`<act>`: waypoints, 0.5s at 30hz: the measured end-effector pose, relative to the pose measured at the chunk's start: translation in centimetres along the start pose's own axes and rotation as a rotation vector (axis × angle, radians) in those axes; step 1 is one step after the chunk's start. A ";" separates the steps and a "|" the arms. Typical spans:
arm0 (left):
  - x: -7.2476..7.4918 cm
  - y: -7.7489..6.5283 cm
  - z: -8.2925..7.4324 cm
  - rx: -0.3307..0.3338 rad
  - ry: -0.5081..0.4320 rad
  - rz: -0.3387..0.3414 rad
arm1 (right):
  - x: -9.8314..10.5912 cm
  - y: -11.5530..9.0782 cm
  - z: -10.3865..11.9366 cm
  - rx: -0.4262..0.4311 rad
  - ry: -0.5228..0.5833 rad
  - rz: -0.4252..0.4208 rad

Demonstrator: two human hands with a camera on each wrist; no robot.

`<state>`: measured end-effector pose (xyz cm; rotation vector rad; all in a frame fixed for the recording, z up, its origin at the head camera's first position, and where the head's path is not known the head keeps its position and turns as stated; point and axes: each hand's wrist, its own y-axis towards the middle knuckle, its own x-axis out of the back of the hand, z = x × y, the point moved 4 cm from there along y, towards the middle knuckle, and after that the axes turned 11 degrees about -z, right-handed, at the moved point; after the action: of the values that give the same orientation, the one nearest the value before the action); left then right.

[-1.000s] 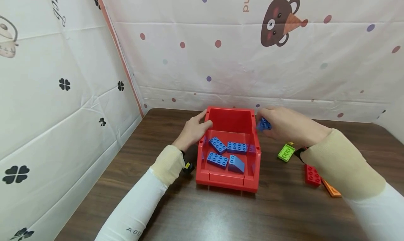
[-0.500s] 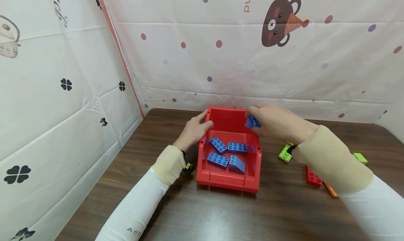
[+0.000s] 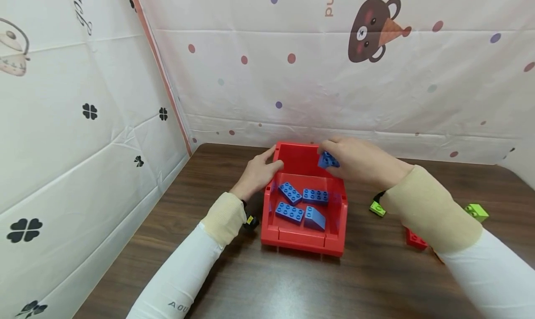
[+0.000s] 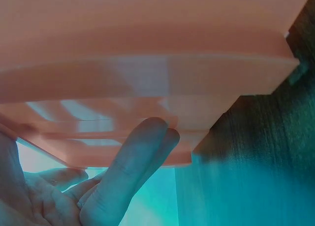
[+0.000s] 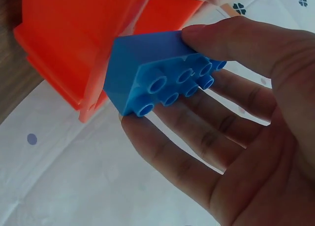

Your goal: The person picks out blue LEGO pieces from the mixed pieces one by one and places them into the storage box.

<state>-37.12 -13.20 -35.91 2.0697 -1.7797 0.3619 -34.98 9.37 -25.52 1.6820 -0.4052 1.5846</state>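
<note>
A red plastic bin (image 3: 301, 237) stands on the table, open at the top. My left hand (image 3: 259, 172) grips its left wall near the back, thumb over the rim; in the left wrist view its fingers (image 4: 133, 162) touch the wall's outer side. Between thumb and fingers, my right hand (image 3: 357, 161) pinches a blue toy building brick (image 5: 147, 71) with two rows of studs. That brick is over the bin's back right corner. On the bin floor lie three blue studded bricks, a left one (image 3: 290, 192), a right one (image 3: 315, 196) and a front one (image 3: 289, 212), beside a blue sloped brick (image 3: 314, 218).
Right of the bin, partly under the right forearm, lie a lime green brick (image 3: 378, 209) and a red brick (image 3: 415, 240). Another lime green brick (image 3: 476, 212) sits farther right. A patterned white sheet (image 3: 234, 87) rises behind the dark wooden table (image 3: 217, 170).
My right hand has carried the blue brick leftward, from beside the bin's right wall to over its back right corner. The left hand keeps its hold on the bin.
</note>
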 end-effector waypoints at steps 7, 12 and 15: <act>0.0 0.0 0.1 -0.010 0.000 0.000 | -0.6 0.7 0.4 -0.002 0.084 0.013; 0.1 0.0 0.1 -0.016 0.002 -0.002 | -1.5 1.2 0.5 -0.025 0.093 0.051; 0.1 -0.1 0.0 -0.020 0.003 -0.006 | -2.0 1.4 0.4 -0.025 0.085 0.061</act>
<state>-37.06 -13.24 -35.87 2.0593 -1.7679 0.3442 -36.00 7.64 -26.91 1.5911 -0.4342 1.6821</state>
